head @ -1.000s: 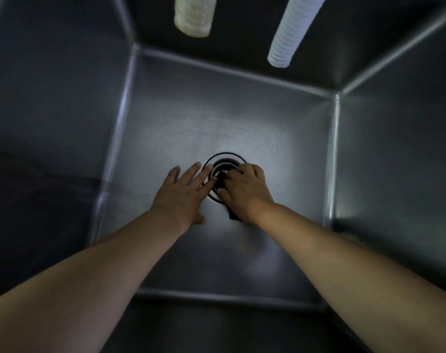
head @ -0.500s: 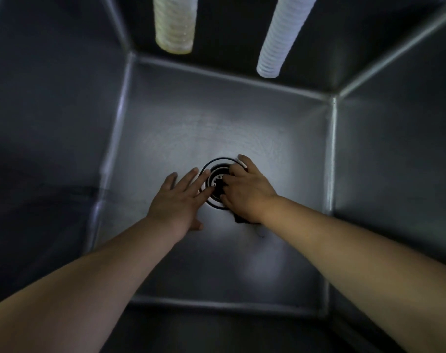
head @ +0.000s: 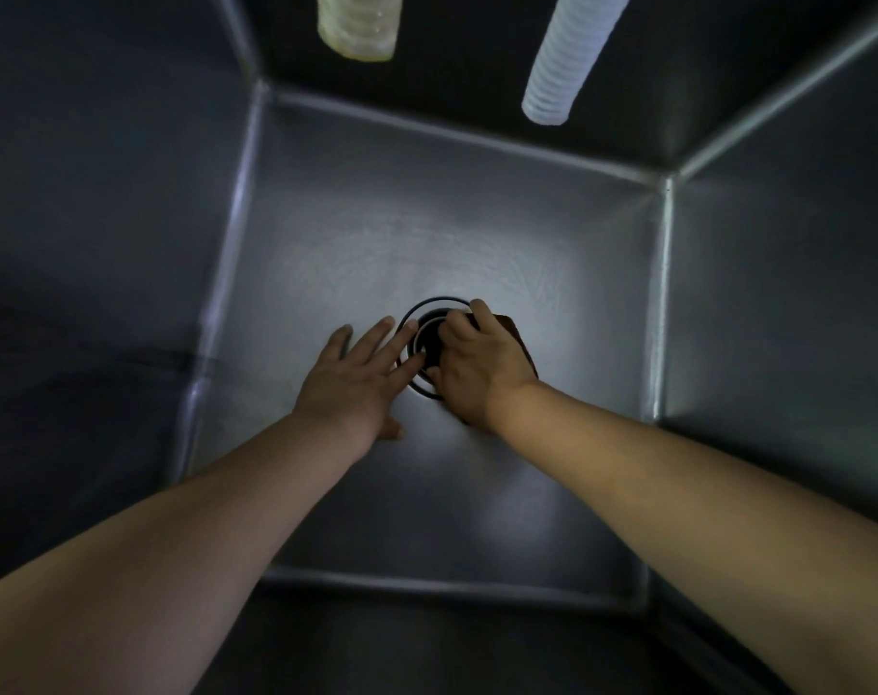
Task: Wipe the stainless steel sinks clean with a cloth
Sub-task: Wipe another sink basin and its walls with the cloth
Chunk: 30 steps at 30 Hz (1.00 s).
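Observation:
I look down into a deep stainless steel sink [head: 477,233] with a round black-ringed drain [head: 427,316] in the middle of its floor. My right hand [head: 482,368] grips a dark cloth [head: 517,338] and presses it on the right side of the drain; most of the cloth is hidden under the hand. My left hand [head: 362,373] lies flat on the sink floor just left of the drain, with straight fingers that reach its rim.
Two ribbed hoses hang over the back wall: a yellowish hose [head: 359,25] on the left and a white hose [head: 562,57] on the right. Steep steel walls close in on all sides.
My right hand has slid the cloth from the near side of the drain round to its right and far side. My left hand stays flat beside the drain.

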### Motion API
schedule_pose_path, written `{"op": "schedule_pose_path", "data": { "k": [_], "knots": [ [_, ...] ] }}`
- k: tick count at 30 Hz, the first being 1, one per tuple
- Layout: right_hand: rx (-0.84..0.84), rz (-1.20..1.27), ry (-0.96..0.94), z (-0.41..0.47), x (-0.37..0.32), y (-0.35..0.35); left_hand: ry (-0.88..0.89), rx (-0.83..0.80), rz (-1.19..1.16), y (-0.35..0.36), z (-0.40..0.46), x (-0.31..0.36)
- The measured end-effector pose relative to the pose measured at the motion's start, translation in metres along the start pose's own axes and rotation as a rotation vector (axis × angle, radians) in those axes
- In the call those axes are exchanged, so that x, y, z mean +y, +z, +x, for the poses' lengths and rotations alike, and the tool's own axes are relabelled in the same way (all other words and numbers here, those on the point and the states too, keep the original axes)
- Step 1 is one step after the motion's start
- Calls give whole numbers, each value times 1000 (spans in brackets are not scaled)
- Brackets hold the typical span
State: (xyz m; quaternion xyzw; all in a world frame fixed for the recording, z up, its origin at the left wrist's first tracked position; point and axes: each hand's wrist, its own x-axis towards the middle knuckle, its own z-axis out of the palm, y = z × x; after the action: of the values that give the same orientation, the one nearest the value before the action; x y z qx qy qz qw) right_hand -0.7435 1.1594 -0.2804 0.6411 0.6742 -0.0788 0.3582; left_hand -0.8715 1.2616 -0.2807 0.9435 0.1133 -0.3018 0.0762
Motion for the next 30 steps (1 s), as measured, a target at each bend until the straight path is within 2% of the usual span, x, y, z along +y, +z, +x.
{"op": "schedule_pose_path", "data": {
  "k": [6,12,15,20,24,26,30],
  "knots": [
    [56,120,40,5,-4,1,1,41,2,6,1,-1],
    [262,662,263,5,-5,13,11,67,6,10,0,-2],
    [335,823,348,1,-7,17,13,74,16,10,-3,-2],
    [632,1033,711,-17,-19,13,12,61,68,6,-3,0],
    [824,921,933,-37,10,23,10,88,76,9,-6,-1],
    [802,860,918,-40,30,33,16,102,81,11,-7,-1],
    [462,789,625,-30,40,62,31,95,-32,7,-8,-1]
  ]
}}
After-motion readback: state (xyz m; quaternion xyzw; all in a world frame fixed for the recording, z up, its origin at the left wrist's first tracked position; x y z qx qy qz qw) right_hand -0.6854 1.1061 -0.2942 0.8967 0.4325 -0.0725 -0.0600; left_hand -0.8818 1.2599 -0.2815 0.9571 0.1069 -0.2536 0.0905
